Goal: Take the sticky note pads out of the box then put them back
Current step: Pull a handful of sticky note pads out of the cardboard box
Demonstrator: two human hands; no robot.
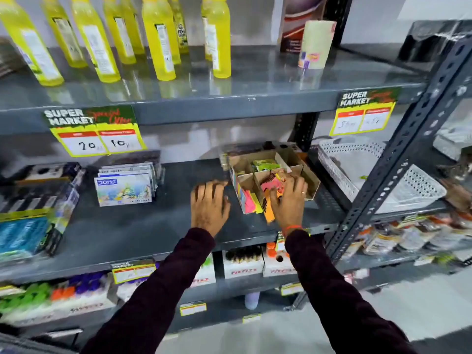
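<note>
Spanning the whole view stood a grey metal shelving rack [255, 103], its middle shelf [153, 226] serving as the landmark for everything else. Above that shelf, on the upper board, stood a row of yellow bottles [158, 42], and two "SUPER MARKET" price tags [94, 131] hung from the board's front edge. On the middle shelf's far left lay dark product boxes [38, 200], and right of them a stack of DOMS packs [124, 186] stood upright. To the right of the shelf, past the slotted upright, rested a white perforated basket [398, 180].

Toward the shelf's right end sat the open cardboard box [309, 180], split by cardboard dividers into compartments. Pink, orange and yellow sticky note pads [249, 201] stood packed in its near-left compartment, and a green pack showed in a rear one.

Both arms wore dark maroon sleeves [158, 290]. The left hand [209, 203] lay just left of the box, fingers spread and grasping nothing, over the bare shelf. The right hand [290, 198] reached over the box's front edge, its fingers closed around an orange pad [268, 213] at the box's near corner, with pink pads just behind its fingertips.
</note>
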